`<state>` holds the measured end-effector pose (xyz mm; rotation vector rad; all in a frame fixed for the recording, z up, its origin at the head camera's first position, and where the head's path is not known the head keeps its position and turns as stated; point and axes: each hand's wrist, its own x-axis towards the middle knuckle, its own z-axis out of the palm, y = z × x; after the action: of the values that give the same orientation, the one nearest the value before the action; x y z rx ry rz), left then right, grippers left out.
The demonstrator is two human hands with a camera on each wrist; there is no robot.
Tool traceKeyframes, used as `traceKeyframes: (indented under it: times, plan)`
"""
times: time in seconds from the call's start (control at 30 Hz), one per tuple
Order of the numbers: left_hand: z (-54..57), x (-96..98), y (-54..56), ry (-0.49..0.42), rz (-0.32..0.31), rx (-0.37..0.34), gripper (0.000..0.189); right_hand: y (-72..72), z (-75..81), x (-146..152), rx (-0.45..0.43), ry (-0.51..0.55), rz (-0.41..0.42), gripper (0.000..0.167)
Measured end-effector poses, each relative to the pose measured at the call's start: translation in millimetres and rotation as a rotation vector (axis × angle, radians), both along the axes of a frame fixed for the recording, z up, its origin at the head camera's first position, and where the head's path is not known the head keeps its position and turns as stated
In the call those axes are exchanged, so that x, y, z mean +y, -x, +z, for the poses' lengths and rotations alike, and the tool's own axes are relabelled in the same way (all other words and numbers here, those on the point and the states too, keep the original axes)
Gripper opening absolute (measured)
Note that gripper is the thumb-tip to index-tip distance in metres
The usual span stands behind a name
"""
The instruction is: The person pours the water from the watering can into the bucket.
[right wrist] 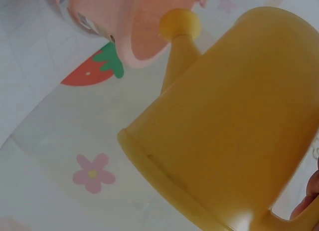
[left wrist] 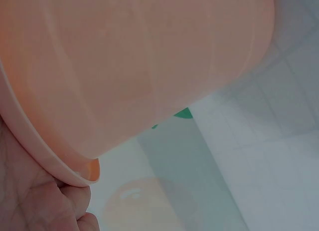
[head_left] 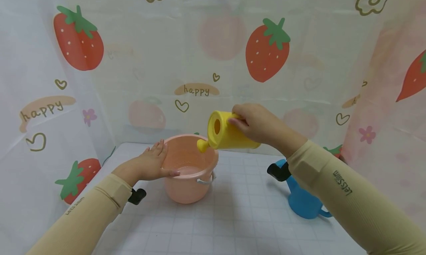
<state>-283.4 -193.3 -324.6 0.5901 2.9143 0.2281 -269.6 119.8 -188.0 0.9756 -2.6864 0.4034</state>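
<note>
My right hand (head_left: 256, 123) grips the handle of a yellow watering can (head_left: 233, 136), tilted on its side with its spout toward the left. The spout's rose sits over the right part of a pink bucket's (head_left: 188, 190) mouth. In the right wrist view the can (right wrist: 224, 121) fills much of the picture, with only some fingers showing at the edge. My left hand (head_left: 149, 162) rests on the bucket's left rim, fingers extended and thumb along the front rim. The left wrist view shows the palm (left wrist: 30, 191) against the rim. The bucket stands upright.
A blue watering can (head_left: 306, 203) stands on the right of the white gridded table (head_left: 213, 225), partly hidden by my right forearm. Strawberry-printed curtains (head_left: 159, 51) hang behind and at both sides. The bucket's pale handle (head_left: 206, 180) hangs at its right side.
</note>
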Motion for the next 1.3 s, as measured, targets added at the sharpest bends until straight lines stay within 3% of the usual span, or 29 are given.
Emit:
traceKeyframes:
  times: [0.6, 1.3]
  plan:
    - [-0.7, 0.3, 1.3, 0.003, 0.001, 0.002, 0.113, -0.3, 2.8, -5.0, -0.041, -0.022, -0.002, 0.015]
    - [-0.3, 0.3, 0.9, 0.000, 0.000, -0.010, 0.115, 1.2, 0.1, -6.0, -0.025, -0.038, 0.031, 0.016]
